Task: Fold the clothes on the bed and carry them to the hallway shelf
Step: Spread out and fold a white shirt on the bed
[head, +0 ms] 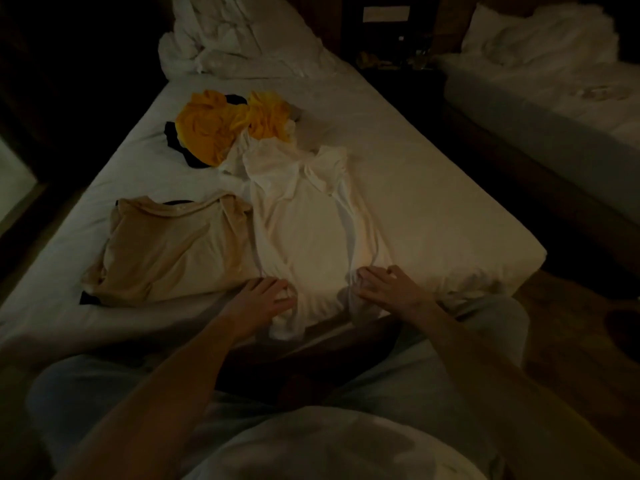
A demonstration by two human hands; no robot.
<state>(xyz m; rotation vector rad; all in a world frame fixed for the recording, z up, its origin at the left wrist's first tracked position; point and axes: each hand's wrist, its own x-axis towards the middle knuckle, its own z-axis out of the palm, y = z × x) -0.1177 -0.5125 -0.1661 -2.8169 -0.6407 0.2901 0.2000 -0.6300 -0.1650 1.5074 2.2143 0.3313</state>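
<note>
Gripping white shirt point(311, 223) hem: left hand point(261, 303), right hand point(384, 289); fingertips hidden in cloth.

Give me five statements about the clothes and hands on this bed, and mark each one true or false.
1. Both hands are on the near hem of the white shirt. True: the left hand and the right hand grip its bottom edge.
2. The beige garment lies to the right of the white shirt. False: it lies to its left.
3. The yellow garment is neatly folded. False: it is a crumpled heap beyond the white shirt.
4. The crumpled white duvet is bunched at the far end of the bed. True.
5. The white shirt is held up off the bed. False: it lies spread flat on the sheet.
</note>
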